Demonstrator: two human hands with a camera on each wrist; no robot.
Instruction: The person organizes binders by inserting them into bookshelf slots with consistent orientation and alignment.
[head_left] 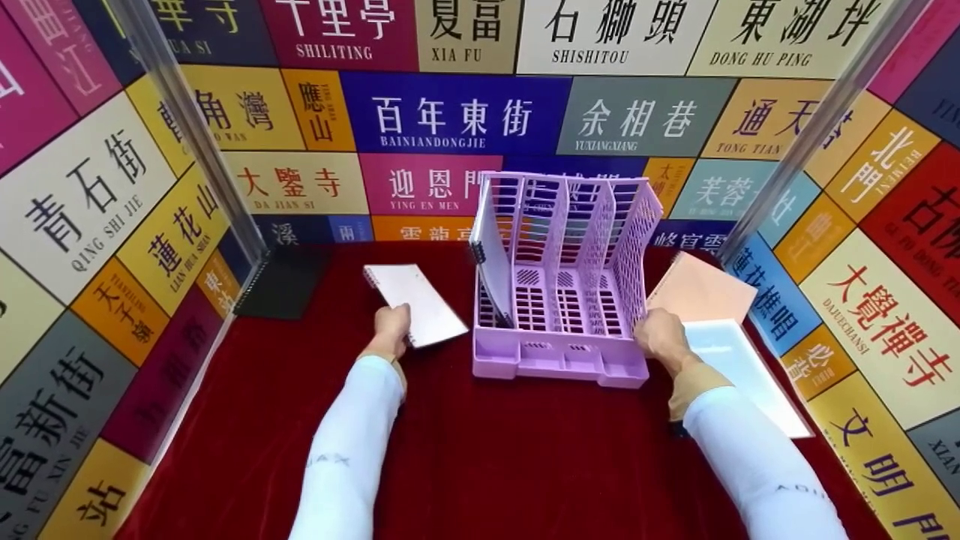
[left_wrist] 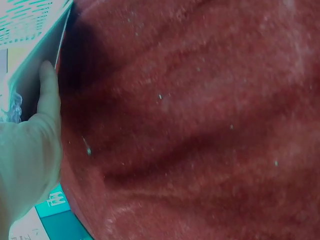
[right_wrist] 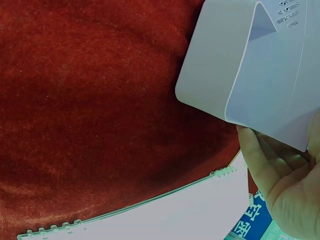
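Left hand [head_left: 391,324] closed round the near edge of a white spiral notebook [head_left: 416,304], thumb on top, fingers [left_wrist: 48,95] laid flat along the underside in the wrist view. Notebook's long axis running away and to the left, coil [head_left: 370,276] at the far left end, near corner tipped toward the lilac file rack [head_left: 562,277] just to the right. Left hand plainly the nearer one to that notebook; nothing between it and the rack's open slots but a strip of red cloth [head_left: 480,450]. Leftmost slot already taken by another spiral notebook [head_left: 491,270], leaning against the rack's outer wall; middle and right slots free as far as can be seen. Right hand [head_left: 661,336] against the rack's near right corner, fingers [right_wrist: 260,160] curled under the pale plastic base, gripping it. Beyond that hand, a peach notebook [head_left: 705,289] lying flat, and nearer, a white notebook [head_left: 739,367] partly under the forearm, its coil [right_wrist: 220,172] visible at the wrist. Off to the far left, well apart, a black notebook [head_left: 281,285] by the wall of coloured street signs [head_left: 450,116].
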